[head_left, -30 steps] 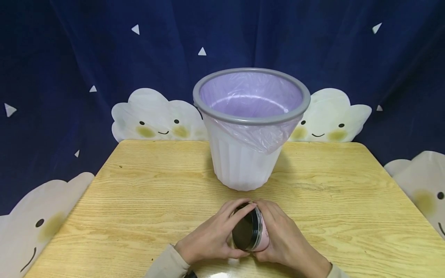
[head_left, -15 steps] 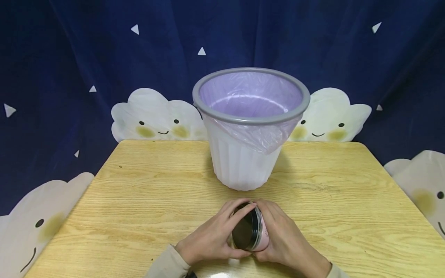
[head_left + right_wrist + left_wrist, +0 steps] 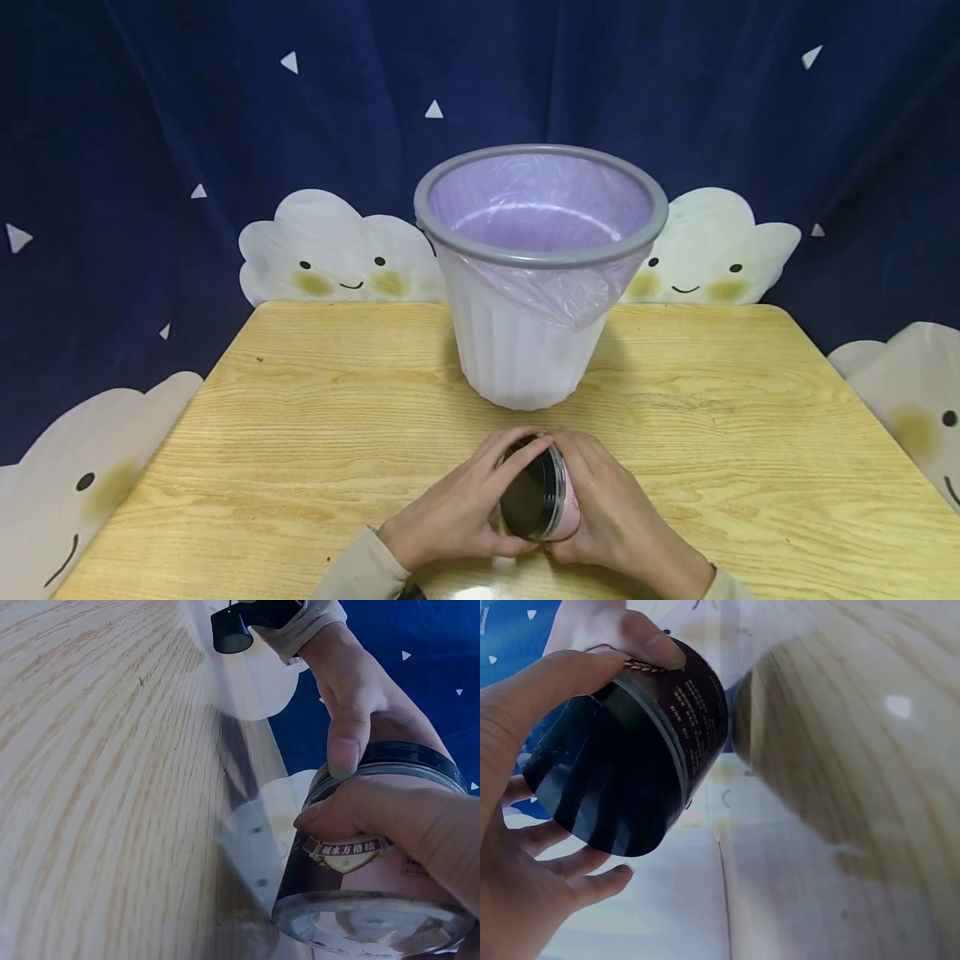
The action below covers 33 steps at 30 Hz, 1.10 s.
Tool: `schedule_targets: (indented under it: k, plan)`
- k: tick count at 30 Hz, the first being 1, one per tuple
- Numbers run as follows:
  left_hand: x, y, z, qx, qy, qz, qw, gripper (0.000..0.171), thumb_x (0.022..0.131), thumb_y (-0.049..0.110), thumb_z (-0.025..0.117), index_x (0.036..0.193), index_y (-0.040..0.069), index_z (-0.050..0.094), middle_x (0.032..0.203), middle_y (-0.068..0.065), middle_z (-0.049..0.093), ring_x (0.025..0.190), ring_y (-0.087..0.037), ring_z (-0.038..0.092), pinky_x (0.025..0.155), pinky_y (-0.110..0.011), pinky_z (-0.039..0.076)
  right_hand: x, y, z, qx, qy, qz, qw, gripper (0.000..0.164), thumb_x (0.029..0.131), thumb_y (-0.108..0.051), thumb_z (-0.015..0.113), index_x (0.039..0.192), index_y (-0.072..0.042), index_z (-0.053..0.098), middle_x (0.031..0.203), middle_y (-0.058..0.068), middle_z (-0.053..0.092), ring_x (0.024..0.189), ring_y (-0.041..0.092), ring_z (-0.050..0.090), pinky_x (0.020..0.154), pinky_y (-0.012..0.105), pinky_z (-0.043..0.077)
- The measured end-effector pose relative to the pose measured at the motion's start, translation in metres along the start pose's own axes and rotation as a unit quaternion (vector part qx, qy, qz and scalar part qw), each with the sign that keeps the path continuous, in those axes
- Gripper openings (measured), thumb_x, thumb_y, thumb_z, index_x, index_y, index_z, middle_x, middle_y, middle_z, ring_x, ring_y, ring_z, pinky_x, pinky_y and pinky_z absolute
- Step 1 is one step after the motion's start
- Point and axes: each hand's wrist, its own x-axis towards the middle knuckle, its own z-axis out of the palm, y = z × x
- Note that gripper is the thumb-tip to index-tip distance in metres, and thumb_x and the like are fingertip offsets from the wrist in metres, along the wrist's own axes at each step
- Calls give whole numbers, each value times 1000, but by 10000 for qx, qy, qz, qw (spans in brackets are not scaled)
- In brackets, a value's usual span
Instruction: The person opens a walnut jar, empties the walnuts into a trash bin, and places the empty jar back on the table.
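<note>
Near the front of the table, both hands hold a jar (image 3: 570, 508) tilted on its side, its black lid (image 3: 527, 502) turned to the left. My left hand (image 3: 459, 510) grips around the lid; the left wrist view shows its thumb on the near side and fingers (image 3: 592, 889) curving along the other. The right hand (image 3: 618, 510) wraps the jar's body, with its thumb across the printed label (image 3: 352, 859) in the right wrist view. Pink and dark brown areas make up that label, and the base is clear. What the jar contains is hidden.
A white ribbed waste bin (image 3: 517, 358) with a grey rim and a lilac bag lining stands just beyond the hands. The wood-grain table (image 3: 315, 433) spreads to both sides. Behind hangs a dark blue curtain (image 3: 480, 67) with clouds and triangles.
</note>
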Motion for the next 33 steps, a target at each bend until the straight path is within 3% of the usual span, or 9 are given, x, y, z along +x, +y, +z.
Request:
schedule_targets:
  k: [9,16,23,33]
  plan:
    - [0,1,3,-10,-45,-73,10000,114,63,27,89,152,11,20,147,-12,30,134,-23,34,105,-33,41,0,0,0,15,-22,30,10000,109,34,-35,89,129,-4,47,120,6,56,114,23,53,95,41,50]
    - [-1,1,3,-90,-67,-250,9996,113,67,35,87,153,11,18,147,-9,29,132,-21,36,105,-34,41,0,0,0,-8,44,-63,10000,110,33,-37,89,130,-4,48,120,7,56,115,23,53,96,41,49]
    - [0,0,3,-60,-23,-129,9999,115,64,29,88,153,10,18,147,-14,29,134,-24,34,105,-35,41,1,1,0,5,51,-72,10000,111,35,-37,89,130,-2,46,121,8,56,114,24,54,95,42,50]
    - [0,0,3,-8,34,-152,9999,113,67,37,86,152,7,19,147,-13,31,134,-22,34,106,-34,40,1,0,-1,71,13,-38,10000,111,34,-37,90,131,-4,47,122,6,56,115,21,52,96,40,49]
